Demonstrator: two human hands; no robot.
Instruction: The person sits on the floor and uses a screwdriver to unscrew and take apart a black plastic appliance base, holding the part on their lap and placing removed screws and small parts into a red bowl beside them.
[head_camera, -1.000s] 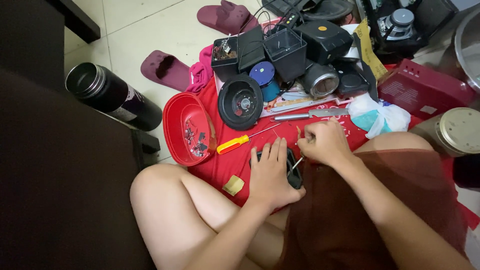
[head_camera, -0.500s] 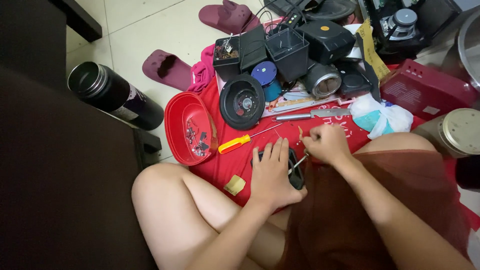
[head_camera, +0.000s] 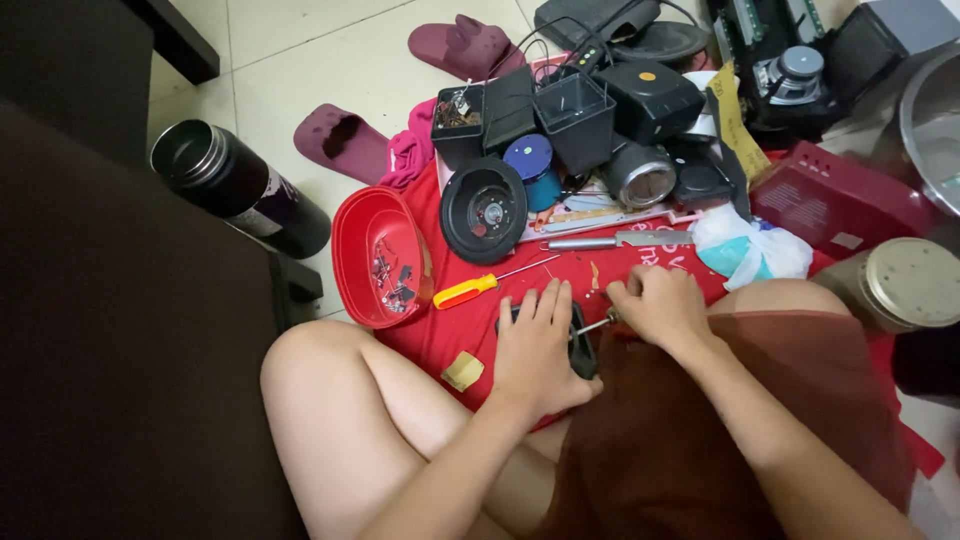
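My left hand (head_camera: 537, 345) lies flat on a small black part (head_camera: 581, 350) on the red cloth (head_camera: 440, 335), pressing it down. My right hand (head_camera: 658, 305) is closed around a thin metal tool (head_camera: 596, 324) whose tip meets the black part beside my left fingers. Most of that part is hidden under my left palm. A screwdriver with a yellow and red handle (head_camera: 478, 289) rests on the cloth just left of my hands. My bare knees frame the cloth.
A red oval tray (head_camera: 352, 230) with small screws sits left. Beyond it: a round black speaker cone (head_camera: 485, 210), black plastic housings (head_camera: 575, 115), a knife (head_camera: 615, 240), a plastic bag (head_camera: 748, 250), a steel flask (head_camera: 235, 185), slippers (head_camera: 340, 140), a lidded jar (head_camera: 905, 285), dark furniture (head_camera: 110, 330).
Both hands stay on the black part with only slight finger shifts. The view has drifted a little.
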